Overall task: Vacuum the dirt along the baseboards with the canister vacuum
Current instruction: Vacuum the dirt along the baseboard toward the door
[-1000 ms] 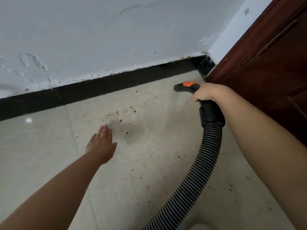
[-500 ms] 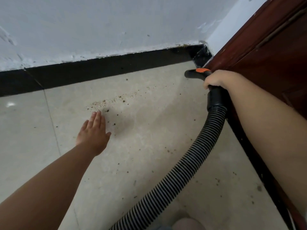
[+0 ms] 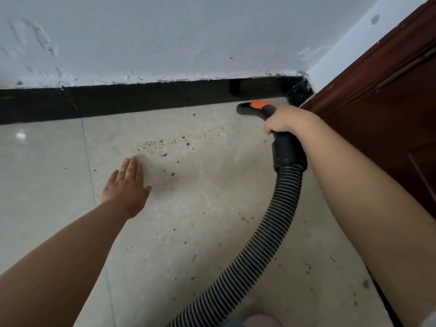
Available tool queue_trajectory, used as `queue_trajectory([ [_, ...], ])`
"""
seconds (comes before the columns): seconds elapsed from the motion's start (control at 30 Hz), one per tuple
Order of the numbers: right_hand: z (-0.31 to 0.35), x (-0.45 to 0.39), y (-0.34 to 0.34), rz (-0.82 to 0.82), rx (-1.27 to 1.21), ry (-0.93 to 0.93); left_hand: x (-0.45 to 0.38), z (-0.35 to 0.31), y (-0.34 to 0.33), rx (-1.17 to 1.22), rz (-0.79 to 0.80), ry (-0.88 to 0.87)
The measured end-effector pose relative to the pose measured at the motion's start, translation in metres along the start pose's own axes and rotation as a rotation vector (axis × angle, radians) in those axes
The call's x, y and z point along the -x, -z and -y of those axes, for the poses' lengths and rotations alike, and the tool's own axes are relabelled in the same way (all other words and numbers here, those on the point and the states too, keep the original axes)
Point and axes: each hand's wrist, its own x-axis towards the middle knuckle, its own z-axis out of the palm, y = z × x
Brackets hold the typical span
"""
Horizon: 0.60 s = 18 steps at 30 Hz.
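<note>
My right hand (image 3: 286, 121) grips the black vacuum nozzle (image 3: 253, 108), which has an orange patch on top and points left, close to the black baseboard (image 3: 141, 97) near the corner. The ribbed black hose (image 3: 266, 246) curves from the nozzle down to the bottom of the view. A band of brown dirt (image 3: 165, 145) lies on the pale tile floor (image 3: 212, 208), left of the nozzle and a little out from the baseboard. My left hand (image 3: 127, 185) is flat and open, fingers together, just short of the dirt's left end.
A dark red wooden door (image 3: 389, 109) stands at the right, meeting the baseboard at the corner. Above the baseboard is a scuffed white wall (image 3: 188, 36). Scattered crumbs (image 3: 306, 267) dot the floor near the door's foot.
The nozzle has moved forward to the baseboard near the corner. My left hand stays flat near the dirt. The view has shifted slightly.
</note>
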Motion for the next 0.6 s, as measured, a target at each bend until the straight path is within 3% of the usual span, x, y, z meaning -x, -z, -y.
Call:
queue_trajectory([
  [0.27, 0.04, 0.028, -0.041, 0.02, 0.037, 0.123, 0.007, 0.017, 0.004, 0.035, -0.005, 0.035],
  [0.6, -0.005, -0.002, 0.003, -0.014, -0.007, -0.085, 0.014, 0.029, -0.003, 0.036, 0.014, 0.06],
])
